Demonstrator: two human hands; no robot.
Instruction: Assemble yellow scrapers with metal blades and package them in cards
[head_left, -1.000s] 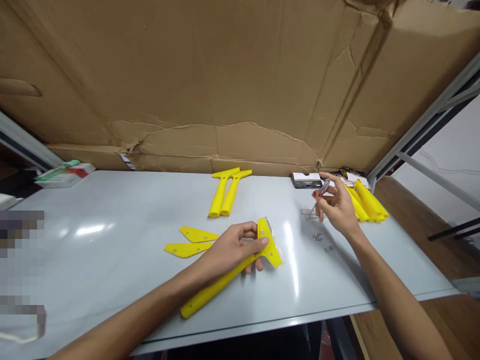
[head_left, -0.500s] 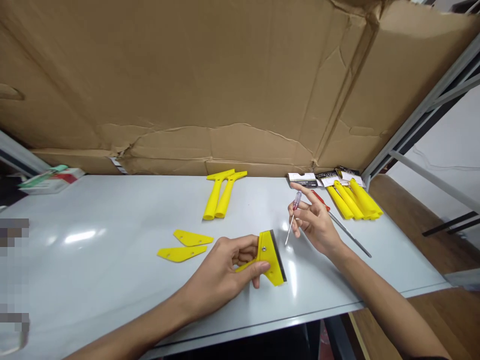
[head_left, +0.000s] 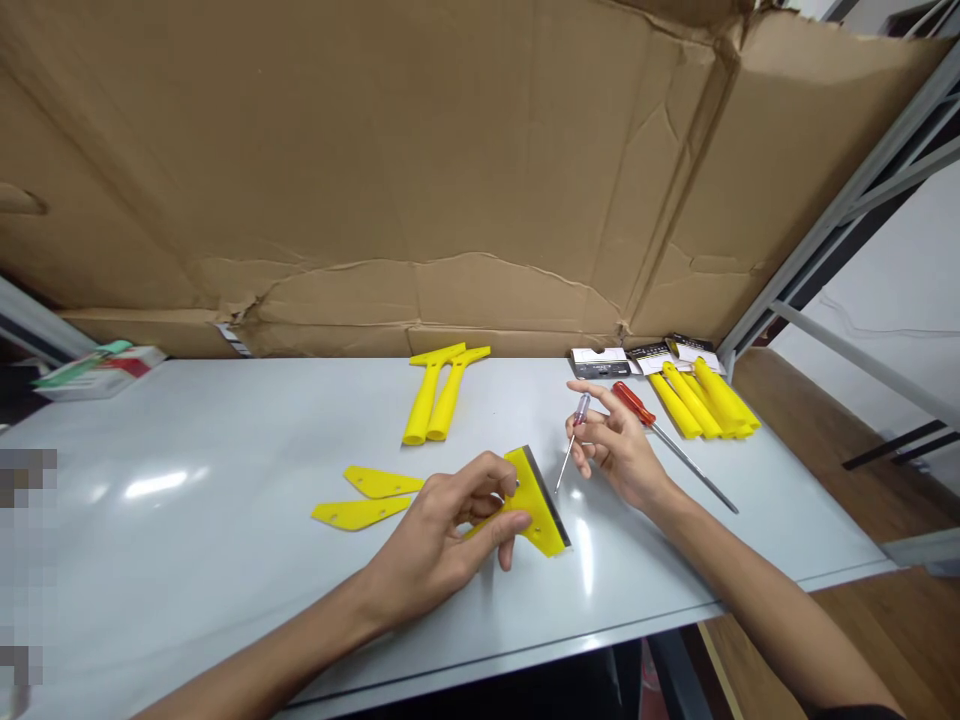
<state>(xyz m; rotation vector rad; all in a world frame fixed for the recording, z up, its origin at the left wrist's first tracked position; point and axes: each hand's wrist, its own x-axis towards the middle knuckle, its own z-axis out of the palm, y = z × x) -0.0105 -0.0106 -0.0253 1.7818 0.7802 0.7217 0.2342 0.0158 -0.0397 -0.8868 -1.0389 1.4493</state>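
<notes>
My left hand (head_left: 457, 530) is closed round a yellow scraper (head_left: 541, 512), its thumb and fingers near the head; most of the handle is hidden. A dark blade edge runs along the scraper's right side, and small screws show on its face. In my right hand (head_left: 619, 445) is a small screwdriver (head_left: 576, 425) with a clear and red handle, its tip pointing down just right of the scraper, apart from it. Left of my left hand lie two flat yellow plates (head_left: 360, 515) with holes.
Two yellow scraper handles (head_left: 442, 400) lie at the table's back. A red-handled screwdriver (head_left: 675, 440) lies beyond my right hand, beside yellow tubes (head_left: 712, 400) with black-and-white cards. A small box (head_left: 101, 370) stands back left. Cardboard (head_left: 450, 180) walls the rear.
The scraper in my left hand has turned a little and shifted slightly up, with the fingers moved over its head. My right hand and small screwdriver have moved slightly left.
</notes>
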